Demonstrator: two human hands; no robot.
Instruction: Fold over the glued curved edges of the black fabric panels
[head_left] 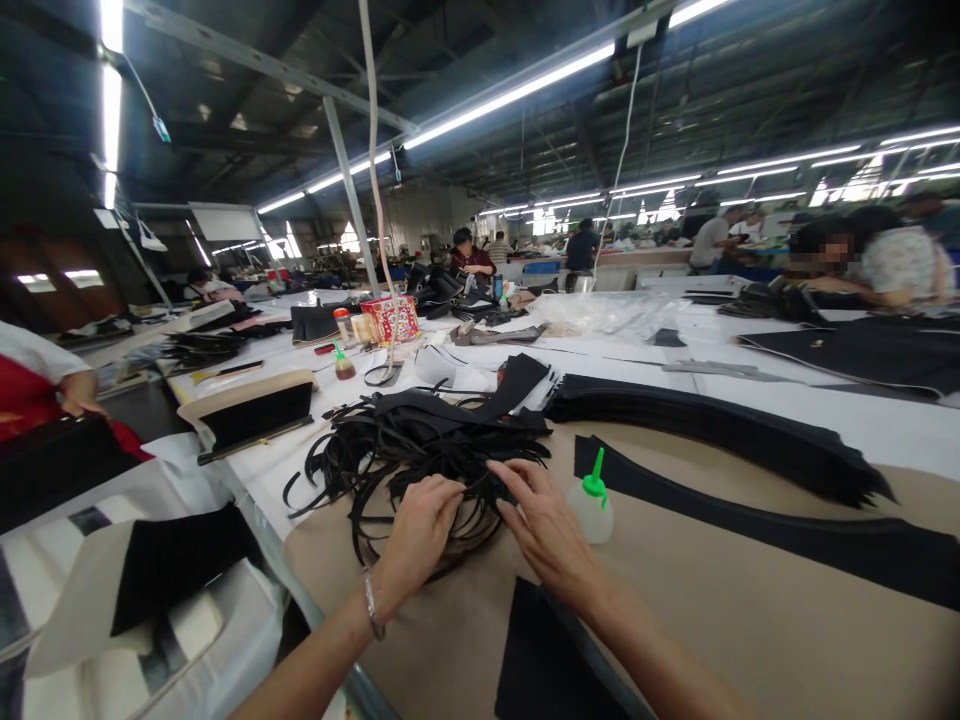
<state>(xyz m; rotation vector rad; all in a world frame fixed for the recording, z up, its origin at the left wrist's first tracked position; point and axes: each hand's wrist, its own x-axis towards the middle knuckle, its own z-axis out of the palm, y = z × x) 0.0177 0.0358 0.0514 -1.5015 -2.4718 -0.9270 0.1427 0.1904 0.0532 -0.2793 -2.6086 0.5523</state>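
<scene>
From my remote seat: both hands at the heap of black strips on the worktop, just short of the curved stack. Left hand has thumb and fingers drawn together at the heap's near edge; I can't tell whether a strip is pinched there. Right hand is half open, fingers bent and thumb apart, fingertips at the strips; I make out no firm hold.

Progress, as I judge it: the curved stack is laid up neatly, with one long piece lying apart on the tan sheet. The strips are looped and tangled, none set out in order, so handling them looks unfinished. Green-capped bottle stands upright beside the right hand.
</scene>
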